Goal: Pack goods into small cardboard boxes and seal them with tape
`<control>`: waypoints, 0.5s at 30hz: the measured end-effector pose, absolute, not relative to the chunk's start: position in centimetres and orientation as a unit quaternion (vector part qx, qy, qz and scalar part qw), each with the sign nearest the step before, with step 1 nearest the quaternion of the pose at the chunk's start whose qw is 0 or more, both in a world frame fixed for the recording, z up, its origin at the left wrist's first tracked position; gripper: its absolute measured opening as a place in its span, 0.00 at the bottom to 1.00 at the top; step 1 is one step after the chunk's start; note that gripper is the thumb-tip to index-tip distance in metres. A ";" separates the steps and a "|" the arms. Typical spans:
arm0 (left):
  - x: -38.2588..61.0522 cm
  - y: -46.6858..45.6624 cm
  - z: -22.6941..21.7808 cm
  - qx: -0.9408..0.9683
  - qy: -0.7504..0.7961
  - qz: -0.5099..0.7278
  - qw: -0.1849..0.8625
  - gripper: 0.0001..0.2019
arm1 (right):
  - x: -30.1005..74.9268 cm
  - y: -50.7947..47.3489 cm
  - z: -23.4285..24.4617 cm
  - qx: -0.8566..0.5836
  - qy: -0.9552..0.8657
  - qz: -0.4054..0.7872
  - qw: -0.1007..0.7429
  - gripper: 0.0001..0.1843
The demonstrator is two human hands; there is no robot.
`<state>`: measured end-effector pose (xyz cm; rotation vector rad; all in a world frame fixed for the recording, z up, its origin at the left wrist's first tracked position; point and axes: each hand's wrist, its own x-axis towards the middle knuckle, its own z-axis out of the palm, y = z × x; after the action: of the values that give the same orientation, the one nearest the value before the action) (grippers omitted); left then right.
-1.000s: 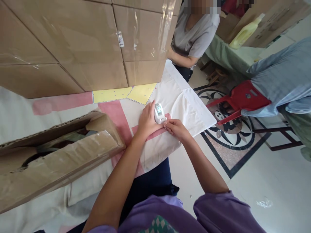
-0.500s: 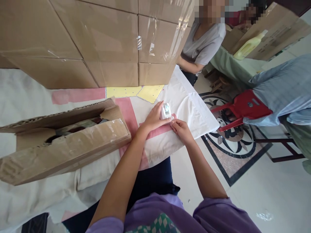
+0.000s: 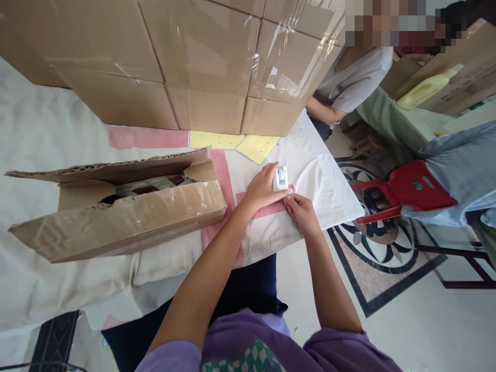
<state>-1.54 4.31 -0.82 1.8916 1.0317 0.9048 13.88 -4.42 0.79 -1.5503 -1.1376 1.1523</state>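
A small white box-shaped item (image 3: 281,179) with a shiny greenish window stands on the pink-and-cream tablecloth. What kind of item it is, I cannot make out. My left hand (image 3: 263,188) is wrapped around its left side, thumb stretched along the near edge. At its near right corner, my right hand (image 3: 302,211) has thumb and fingertips pinched together beside a small whitish bit. Whatever those fingertips hold is too small to name. Yellow scalloped paper sheets (image 3: 259,149) lie just beyond the item.
Taped cardboard cartons (image 3: 209,67) are stacked at the back. On the left stands an open, narrow cardboard box (image 3: 127,227) with things inside. A person in a grey shirt (image 3: 360,77) sits beyond the table corner. A red chair (image 3: 418,188) stands on the right.
My view has shifted, so the table and boxes appear farther right. Both hands keep nearly the same hold at the white item.
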 end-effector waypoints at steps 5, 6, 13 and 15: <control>-1.6 4.3 -0.4 0.742 0.415 0.343 0.398 0.43 | 13.7 -4.3 1.0 -0.630 -0.450 0.462 0.433 0.18; -1.6 4.3 -0.4 0.742 0.417 0.343 0.397 0.43 | 13.7 -4.3 1.0 -0.633 -0.447 0.462 0.432 0.18; -1.4 4.4 -1.0 0.748 0.408 0.351 0.388 0.41 | 13.8 -4.3 0.5 -0.633 -0.459 0.449 0.433 0.17; -1.3 4.5 -1.1 0.743 0.409 0.355 0.392 0.41 | 13.8 -4.3 0.4 -0.629 -0.462 0.447 0.438 0.16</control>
<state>-1.35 4.49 -1.11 1.8874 1.0383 0.9018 13.81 -4.27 0.36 -1.5642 -1.1477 1.1114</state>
